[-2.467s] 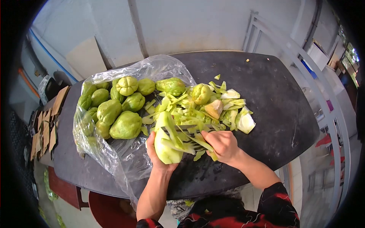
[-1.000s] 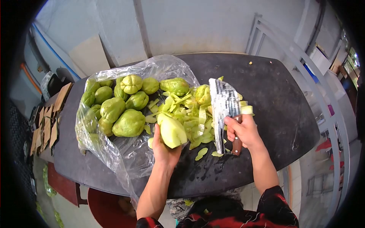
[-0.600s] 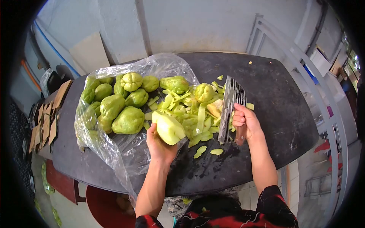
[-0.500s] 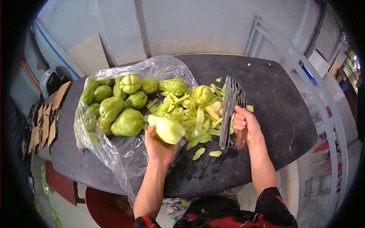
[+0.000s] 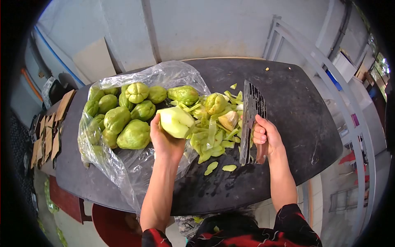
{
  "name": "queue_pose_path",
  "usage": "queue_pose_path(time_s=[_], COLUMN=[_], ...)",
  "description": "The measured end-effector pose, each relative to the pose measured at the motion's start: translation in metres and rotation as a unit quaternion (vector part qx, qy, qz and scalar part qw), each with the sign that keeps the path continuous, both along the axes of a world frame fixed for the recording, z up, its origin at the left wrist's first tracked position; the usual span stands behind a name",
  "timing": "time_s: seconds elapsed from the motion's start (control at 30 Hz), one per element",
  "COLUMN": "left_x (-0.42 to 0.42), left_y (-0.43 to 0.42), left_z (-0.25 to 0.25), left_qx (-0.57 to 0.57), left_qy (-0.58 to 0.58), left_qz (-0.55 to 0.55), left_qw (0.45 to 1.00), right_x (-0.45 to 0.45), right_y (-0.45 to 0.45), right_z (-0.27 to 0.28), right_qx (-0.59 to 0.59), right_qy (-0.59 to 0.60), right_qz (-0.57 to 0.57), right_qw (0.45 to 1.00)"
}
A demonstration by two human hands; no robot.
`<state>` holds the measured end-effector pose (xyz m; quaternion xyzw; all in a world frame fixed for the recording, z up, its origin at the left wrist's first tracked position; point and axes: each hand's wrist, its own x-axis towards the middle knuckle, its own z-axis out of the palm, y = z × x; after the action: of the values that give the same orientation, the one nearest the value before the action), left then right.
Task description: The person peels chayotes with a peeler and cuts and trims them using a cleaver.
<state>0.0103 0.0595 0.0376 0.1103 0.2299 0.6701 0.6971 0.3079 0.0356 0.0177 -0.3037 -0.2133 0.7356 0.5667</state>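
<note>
A peeled, pale green chayote (image 5: 177,122) rests in my left hand (image 5: 166,144), with my fingers closed around its near side. My right hand (image 5: 266,133) grips the wooden handle of a broad-bladed cleaver (image 5: 252,111), its wet, streaked blade upright to the right of the chayote. Between and beyond my hands lies a pile of green peelings (image 5: 205,142). A whole chayote (image 5: 215,103) and a yellow-brown lump (image 5: 228,120) sit on that pile. To the left, several unpeeled chayotes (image 5: 117,119) are heaped on a clear plastic bag (image 5: 138,173).
The dark table (image 5: 304,123) has rounded edges and wet patches near me. A grey metal railing (image 5: 329,66) stands at the right, and a wall (image 5: 205,29) rises behind. Brown boards (image 5: 53,131) lie left; a red container (image 5: 111,226) is below the front edge.
My left hand has moved slightly left and up with the peeled chayote, which has turned a little. The cleaver stays nearly in place in my right hand.
</note>
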Motion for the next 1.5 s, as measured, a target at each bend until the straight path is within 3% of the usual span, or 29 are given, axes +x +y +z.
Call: queue_pose_path(time_s=[0.13,0.2,0.23,0.33,0.4,0.47,0.57,0.67,0.93,1.0,1.03,1.07,1.13,1.2,1.27,1.33,1.37,1.47,1.5], left_x=[0.011,0.012,0.013,0.007,0.003,0.003,0.004,0.005,0.001,0.003,0.001,-0.001,-0.003,-0.003,-0.004,-0.003,-0.002,-0.002,-0.001], left_y=[0.007,0.007,0.004,-0.004,-0.007,-0.006,-0.005,-0.007,-0.008,-0.01,-0.009,-0.007,-0.005,-0.004,-0.004,-0.005,-0.004,-0.004,-0.004], left_z=[-0.004,-0.016,-0.02,-0.03,-0.038,-0.035,-0.037,-0.039,-0.044,-0.039,-0.042,-0.046,-0.048,-0.047,-0.044,-0.046,-0.048,-0.047,-0.047], left_qx=[-0.018,-0.068,-0.072,-0.102,-0.09,-0.091,-0.086,-0.088,-0.055,-0.065,-0.066,-0.067,-0.061,-0.059,-0.067,-0.058,-0.054,-0.075,-0.078], left_qy=[-0.022,-0.028,-0.029,0.003,0.019,0.012,0.012,0.002,-0.075,-0.037,-0.043,-0.05,-0.067,-0.069,-0.074,-0.065,-0.064,-0.052,-0.042], left_qz=[-0.001,0.003,0.004,-0.022,-0.027,-0.026,-0.033,-0.019,-0.054,-0.02,-0.025,-0.031,-0.035,-0.028,-0.028,-0.033,-0.038,-0.013,-0.018], left_qw=[1.0,0.997,0.997,0.995,0.995,0.995,0.996,0.996,0.994,0.997,0.997,0.996,0.995,0.995,0.995,0.996,0.996,0.996,0.996], right_x=[-0.007,-0.023,-0.032,-0.055,-0.048,-0.054,-0.056,-0.063,-0.075,-0.079,-0.074,-0.072,-0.06,-0.053,-0.036,-0.039,-0.04,-0.047,-0.042], right_y=[-0.004,-0.011,-0.016,-0.03,-0.035,-0.037,-0.039,-0.041,-0.04,-0.037,-0.041,-0.044,-0.042,-0.051,-0.033,-0.019,-0.022,-0.034,-0.035], right_z=[0.003,0.009,0.015,0.023,0.002,0.017,0.011,0.01,0.008,0.019,0.024,0.034,0.045,0.066,0.026,0.01,0.009,0.041,0.051], right_qx=[0.056,0.108,0.16,0.214,0.341,0.542,0.642,0.655,0.678,0.599,0.5,0.389,0.291,0.377,0.385,0.211,0.213,0.254,0.312], right_qy=[-0.165,-0.305,-0.399,-0.432,-0.594,-0.626,-0.609,-0.614,-0.604,-0.591,-0.64,-0.623,-0.444,-0.384,-0.348,-0.506,-0.486,-0.439,-0.414], right_qz=[0.016,-0.05,-0.087,-0.143,-0.195,-0.261,-0.231,-0.226,-0.194,-0.245,-0.266,-0.274,-0.326,-0.337,-0.365,-0.289,-0.311,-0.36,-0.325], right_qw=[0.985,0.945,0.899,0.864,0.702,0.496,0.405,0.379,0.371,0.482,0.52,0.621,0.782,0.773,0.773,0.784,0.788,0.783,0.791])
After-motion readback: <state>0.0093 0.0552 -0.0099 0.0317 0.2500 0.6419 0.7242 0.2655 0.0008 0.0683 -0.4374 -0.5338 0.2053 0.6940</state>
